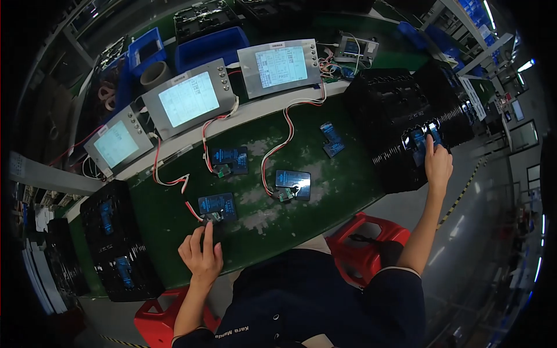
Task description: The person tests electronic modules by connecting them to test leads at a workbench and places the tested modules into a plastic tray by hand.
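Blue pack (216, 202) is wired up on the green surface (156, 232), left hand (200, 259) just beside its connector (215, 217), thumb and fingers apart. Further right, packs (418, 154) in black trays (389, 101) are met by the right hand (439, 165); can't be told if anything's gripped.

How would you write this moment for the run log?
left hand at small green circuit board | right hand at flat blue packs on black plastic tray | grey rectangular monitors lit

Got blue rectangular packs (289, 176) on my green bench (348, 175), 10 to 12 o'clock, boxy grey testers (188, 100) behind, black plastic trays (114, 240) at 9 and 1.
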The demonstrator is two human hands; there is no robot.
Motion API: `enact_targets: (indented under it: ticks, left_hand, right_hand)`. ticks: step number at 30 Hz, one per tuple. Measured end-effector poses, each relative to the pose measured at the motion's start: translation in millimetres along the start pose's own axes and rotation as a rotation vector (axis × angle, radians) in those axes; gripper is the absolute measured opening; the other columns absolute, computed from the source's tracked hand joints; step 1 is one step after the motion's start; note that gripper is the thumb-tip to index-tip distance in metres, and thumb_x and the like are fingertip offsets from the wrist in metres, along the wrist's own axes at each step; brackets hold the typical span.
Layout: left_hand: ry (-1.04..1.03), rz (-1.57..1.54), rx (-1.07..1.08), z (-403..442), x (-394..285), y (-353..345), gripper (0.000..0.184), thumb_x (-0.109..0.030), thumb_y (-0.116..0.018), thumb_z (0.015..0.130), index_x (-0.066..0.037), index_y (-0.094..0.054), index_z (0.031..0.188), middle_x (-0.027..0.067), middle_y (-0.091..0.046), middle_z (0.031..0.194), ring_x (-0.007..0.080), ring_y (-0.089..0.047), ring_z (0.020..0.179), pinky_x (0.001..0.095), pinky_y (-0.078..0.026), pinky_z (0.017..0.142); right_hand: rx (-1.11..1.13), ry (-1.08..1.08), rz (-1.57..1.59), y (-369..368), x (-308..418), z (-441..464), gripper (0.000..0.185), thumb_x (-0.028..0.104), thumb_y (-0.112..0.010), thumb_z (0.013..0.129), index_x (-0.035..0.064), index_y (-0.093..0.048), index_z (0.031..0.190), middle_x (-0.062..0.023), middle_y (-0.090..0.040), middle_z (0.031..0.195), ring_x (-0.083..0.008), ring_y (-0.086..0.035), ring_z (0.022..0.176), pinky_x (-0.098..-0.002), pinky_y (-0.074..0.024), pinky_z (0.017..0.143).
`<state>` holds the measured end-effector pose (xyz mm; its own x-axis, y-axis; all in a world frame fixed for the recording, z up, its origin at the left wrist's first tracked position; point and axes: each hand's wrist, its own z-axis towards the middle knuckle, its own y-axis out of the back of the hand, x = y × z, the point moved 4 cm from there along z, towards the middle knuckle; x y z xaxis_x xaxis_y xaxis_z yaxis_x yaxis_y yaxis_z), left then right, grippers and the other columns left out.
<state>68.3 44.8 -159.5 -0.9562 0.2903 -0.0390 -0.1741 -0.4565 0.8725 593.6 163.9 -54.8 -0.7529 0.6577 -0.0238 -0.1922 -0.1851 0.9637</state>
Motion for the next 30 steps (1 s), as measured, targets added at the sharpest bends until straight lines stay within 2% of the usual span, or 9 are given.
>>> enact_targets:
  ticks: [4, 6, 7, 11, 17, 20, 21, 23, 30]
  left_hand:
    - [0.012, -0.017, -0.002, -2, 1, 2, 0.039, -0.023, -0.059, 0.086, -0.006, -0.064, 0.12, 0.0109, -0.059, 0.115, 0.0289, -0.051, 0.097, 0.0407, -0.038, 0.085]
    - [0.002, -0.034, -0.002, -2, 2, 2, 0.039, -0.023, -0.06, 0.085, -0.006, -0.064, 0.119, 0.0105, -0.059, 0.115, 0.0291, -0.052, 0.098, 0.0408, -0.038, 0.085]
    - [0.007, -0.033, -0.001, -1, 2, 2, 0.039, -0.023, -0.06, 0.085, -0.006, -0.064, 0.119, 0.0105, -0.059, 0.115, 0.0291, -0.052, 0.098, 0.0408, -0.038, 0.085]
    - [0.008, -0.062, 0.018, 1, 1, 3, 0.04, -0.022, -0.063, 0.082, -0.006, -0.064, 0.119, 0.01, -0.059, 0.115, 0.0283, -0.052, 0.098, 0.0401, -0.038, 0.085]
    - [0.003, -0.133, 0.002, 17, -6, 2, 0.042, -0.014, -0.069, 0.075, -0.005, -0.065, 0.116, 0.0087, -0.06, 0.113, 0.027, -0.053, 0.098, 0.039, -0.039, 0.083]
    - [-0.074, -0.31, -0.01, 54, -31, 0, 0.043, -0.007, -0.074, 0.067, -0.004, -0.066, 0.11, 0.0071, -0.061, 0.107, 0.0269, -0.055, 0.097, 0.0375, -0.042, 0.079]
    - [-0.11, -0.38, 0.003, 67, -41, -4, 0.042, -0.007, -0.075, 0.068, -0.004, -0.066, 0.108, 0.0067, -0.061, 0.105, 0.0268, -0.055, 0.097, 0.0372, -0.042, 0.079]
    - [-0.183, -0.549, 0.043, 91, -62, -21, 0.039, -0.004, -0.075, 0.067, -0.005, -0.066, 0.104, 0.0051, -0.061, 0.1, 0.0264, -0.055, 0.094, 0.0373, -0.043, 0.077]
    - [-0.448, -0.478, 0.071, 122, -99, -65, 0.022, -0.007, -0.067, 0.069, -0.003, -0.067, 0.091, 0.0039, -0.058, 0.087, 0.0205, -0.054, 0.084, 0.0319, -0.042, 0.069]
  right_hand:
    - [0.198, -0.074, 0.271, 12, 7, -1, 0.049, 0.043, -0.054, 0.093, -0.0046, -0.065, 0.094, -0.02, -0.065, 0.088, -0.0364, -0.061, 0.085, -0.0425, -0.0482, 0.078]
    - [0.13, 0.253, 0.445, 15, 12, -9, 0.044, 0.033, -0.063, 0.088, -0.0041, -0.058, 0.111, -0.0199, -0.064, 0.094, -0.0342, -0.061, 0.089, -0.0387, -0.0483, 0.084]
    - [0.146, 0.364, 0.436, 15, 11, -9, 0.053, 0.021, -0.069, 0.079, -0.0035, -0.051, 0.123, -0.0188, -0.059, 0.107, -0.0326, -0.06, 0.095, -0.038, -0.0473, 0.089]
    - [0.204, 0.475, 0.325, 26, 16, -13, 0.067, 0.015, -0.072, 0.068, -0.0044, -0.05, 0.128, -0.0167, -0.05, 0.114, -0.032, -0.058, 0.102, -0.0378, -0.0465, 0.091]
    - [0.09, 0.409, 0.175, 39, 26, -20, 0.065, 0.009, -0.071, 0.07, -0.0029, -0.051, 0.13, -0.0161, -0.056, 0.11, -0.0298, -0.057, 0.101, -0.0361, -0.0452, 0.093]
    - [0.011, 0.53, 0.437, 58, 38, -25, 0.063, 0.008, -0.07, 0.07, -0.002, -0.051, 0.13, -0.0184, -0.06, 0.113, -0.032, -0.061, 0.102, -0.0373, -0.0475, 0.092]
    - [0.114, 0.514, 0.571, 62, 46, -29, 0.067, 0.005, -0.07, 0.071, -0.0004, -0.049, 0.134, -0.0166, -0.06, 0.118, -0.023, -0.06, 0.105, -0.0347, -0.0456, 0.097]
    - [0.279, 0.63, 0.875, 61, 76, -44, 0.069, 0.005, -0.07, 0.071, 0.0018, -0.048, 0.136, -0.0137, -0.06, 0.119, -0.02, -0.059, 0.105, -0.0338, -0.0453, 0.097]
    - [0.88, 0.725, 1.233, -32, 180, -100, 0.068, -0.001, -0.072, 0.075, 0.0001, -0.045, 0.136, -0.0145, -0.06, 0.116, -0.0173, -0.06, 0.103, -0.0295, -0.0479, 0.094]
